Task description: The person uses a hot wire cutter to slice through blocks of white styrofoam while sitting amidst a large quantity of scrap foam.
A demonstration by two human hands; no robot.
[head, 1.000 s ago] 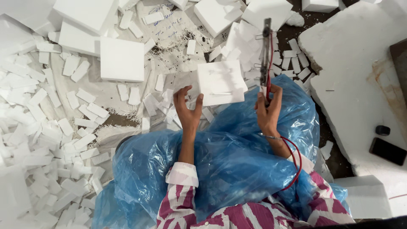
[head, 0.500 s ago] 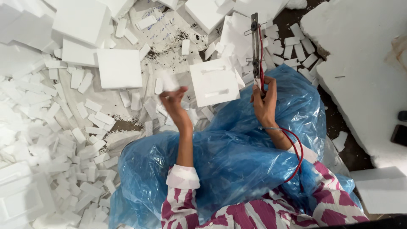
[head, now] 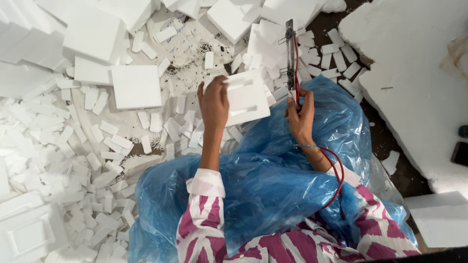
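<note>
My left hand grips the left edge of a white square foam piece with cut slots, held above the littered floor. My right hand holds the handle of a long metal cutting tool that points away from me, just right of the foam piece. A red wire runs from the tool past my right wrist and down over a blue plastic sheet covering my lap.
Several small white foam blocks litter the floor to the left. Larger foam squares lie at the upper left. A big foam slab sits at the right, a dark phone beside it.
My left hand has closed over the left edge of the foam piece, which it was only touching before. The view has shifted slightly; the tool stays in my right hand.
</note>
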